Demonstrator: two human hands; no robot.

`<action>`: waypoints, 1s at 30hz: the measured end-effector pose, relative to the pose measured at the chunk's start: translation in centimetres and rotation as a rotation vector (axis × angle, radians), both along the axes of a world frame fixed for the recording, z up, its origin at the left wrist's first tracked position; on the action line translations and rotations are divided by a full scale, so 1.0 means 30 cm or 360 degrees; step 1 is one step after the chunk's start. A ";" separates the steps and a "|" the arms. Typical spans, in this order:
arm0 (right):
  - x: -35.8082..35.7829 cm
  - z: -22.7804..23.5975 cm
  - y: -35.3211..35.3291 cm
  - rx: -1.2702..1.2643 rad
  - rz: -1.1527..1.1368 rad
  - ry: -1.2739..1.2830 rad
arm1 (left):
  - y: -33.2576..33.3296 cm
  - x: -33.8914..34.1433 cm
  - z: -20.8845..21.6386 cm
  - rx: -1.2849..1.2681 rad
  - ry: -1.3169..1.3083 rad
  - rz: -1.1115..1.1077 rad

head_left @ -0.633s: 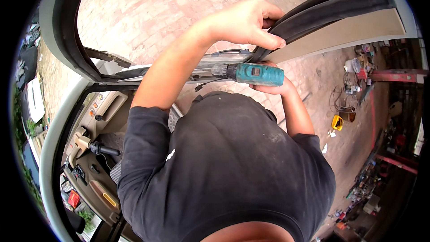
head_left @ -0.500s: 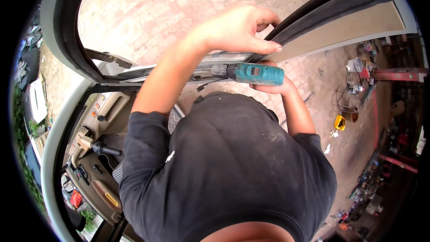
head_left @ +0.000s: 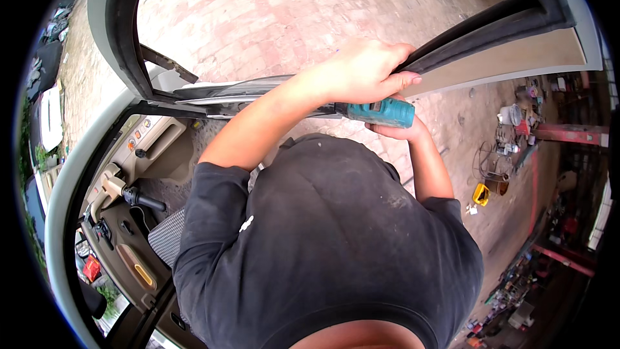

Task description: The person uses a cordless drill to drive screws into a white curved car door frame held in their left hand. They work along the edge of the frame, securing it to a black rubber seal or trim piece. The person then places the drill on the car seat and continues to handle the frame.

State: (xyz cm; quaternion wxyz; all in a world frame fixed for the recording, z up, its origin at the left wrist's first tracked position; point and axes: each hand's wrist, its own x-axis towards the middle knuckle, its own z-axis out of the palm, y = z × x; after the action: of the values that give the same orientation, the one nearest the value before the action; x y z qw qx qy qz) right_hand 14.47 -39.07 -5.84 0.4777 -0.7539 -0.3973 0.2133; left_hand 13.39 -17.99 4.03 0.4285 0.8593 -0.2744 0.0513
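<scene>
A teal and black cordless drill [head_left: 389,114] lies level in my right hand [head_left: 407,133], which is closed round its grip. Its front end points left toward the door's inner edge and is partly hidden under my left wrist. Above the drill, my left hand [head_left: 369,70] is clasped on the black-trimmed window frame of a vehicle door [head_left: 475,45], thumb on the near side and fingers over the far side. The stripped upper edge of the door [head_left: 226,95] runs left beneath my left forearm.
The open cab on the left shows a beige door panel [head_left: 131,255], a dark lever [head_left: 143,199] and a grey seat [head_left: 166,236]. Brick paving [head_left: 245,13] lies beyond. At right are a yellow container [head_left: 480,194], red metal beams [head_left: 571,134] and cluttered tools.
My left hand has moved slightly down and right and closed on the window frame. My left forearm now covers the drill's front end. The view has shifted a little.
</scene>
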 end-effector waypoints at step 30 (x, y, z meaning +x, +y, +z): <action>-0.040 -0.126 -0.047 0.0029 -0.0228 0.0491 | 0.275 -0.237 -0.263 -0.2475 0.0912 0.0878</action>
State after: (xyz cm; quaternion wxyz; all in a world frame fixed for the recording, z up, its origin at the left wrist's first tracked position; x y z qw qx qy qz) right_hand 13.27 -40.49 -9.63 0.5539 -0.7343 -0.2664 0.2881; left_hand 6.28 -9.74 -3.86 0.9183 0.3388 0.1744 0.1078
